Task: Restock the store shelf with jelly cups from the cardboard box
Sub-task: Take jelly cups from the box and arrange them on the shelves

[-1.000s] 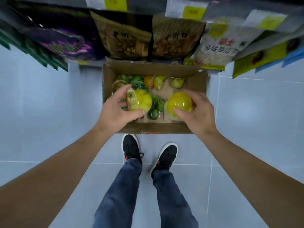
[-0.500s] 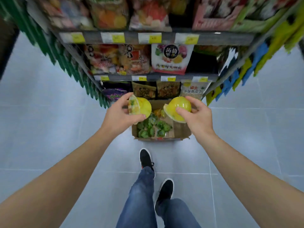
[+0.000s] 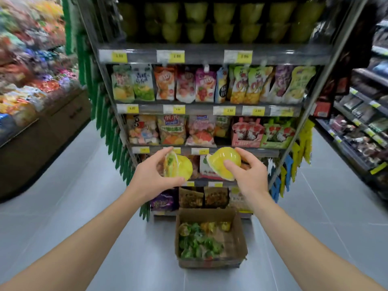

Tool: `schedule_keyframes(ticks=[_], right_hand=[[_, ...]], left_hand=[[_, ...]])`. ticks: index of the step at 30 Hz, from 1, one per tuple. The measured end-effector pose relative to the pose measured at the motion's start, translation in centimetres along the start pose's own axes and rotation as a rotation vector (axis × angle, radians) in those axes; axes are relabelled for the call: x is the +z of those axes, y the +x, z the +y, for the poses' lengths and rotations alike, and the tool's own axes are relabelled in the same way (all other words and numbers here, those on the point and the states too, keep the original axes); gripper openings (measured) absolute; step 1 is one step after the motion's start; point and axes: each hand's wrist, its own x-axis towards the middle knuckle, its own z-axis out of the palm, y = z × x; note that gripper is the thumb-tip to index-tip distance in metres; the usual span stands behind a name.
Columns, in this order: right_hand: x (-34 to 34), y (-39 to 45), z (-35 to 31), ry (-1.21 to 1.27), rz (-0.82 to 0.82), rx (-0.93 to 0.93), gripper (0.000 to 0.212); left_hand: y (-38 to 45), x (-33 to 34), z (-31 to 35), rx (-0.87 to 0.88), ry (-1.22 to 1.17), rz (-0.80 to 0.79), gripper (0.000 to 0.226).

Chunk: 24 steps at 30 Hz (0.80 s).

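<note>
My left hand (image 3: 151, 176) grips a yellow jelly cup (image 3: 178, 167) turned on its side, its printed lid facing left, thumb under it and fingers curled over the top; my right hand (image 3: 247, 173) holds a second yellow jelly cup (image 3: 224, 162), dome toward me, thumb pressed on its front and fingers wrapped behind; the two cups sit near each other but apart, both raised in front of the lower shelves of the store shelf (image 3: 210, 152); below them on the grey floor (image 3: 88, 206) stands the cardboard box (image 3: 235, 244), open, just in front of the bottom shelf, with green cups (image 3: 197, 244) heaped at its left and a few yellow or orange ones at the back, though blur makes their count unsure; the top shelf carries a row of green cups (image 3: 222, 22) stacked in two tiers; snack bags (image 3: 184, 85) fill the shelves between
</note>
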Motion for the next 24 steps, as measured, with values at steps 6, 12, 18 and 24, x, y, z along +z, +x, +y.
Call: schedule_keyframes(ticks=[6, 12, 18, 24], right_hand=[[3.4, 0.6, -6.1, 0.080, 0.051, -0.104, 0.048], [6.6, 3.9, -11.1, 0.149, 0.059, -0.189, 0.045], [9.2, 10.0, -14.4, 0.281, 0.022, -0.243, 0.039], [11.4, 16.7, -17.5, 0.421, -0.042, -0.275, 0.039]], left_hand=[[2.5, -6.9, 2.4, 0.145, 0.061, 0.068, 0.092], [7.0, -12.0, 5.1, 0.255, 0.114, 0.122, 0.093], [12.9, -14.6, 7.4, 0.331, 0.144, 0.230, 0.089], [19.0, -16.2, 8.9, 0.334, 0.145, 0.327, 0.081]])
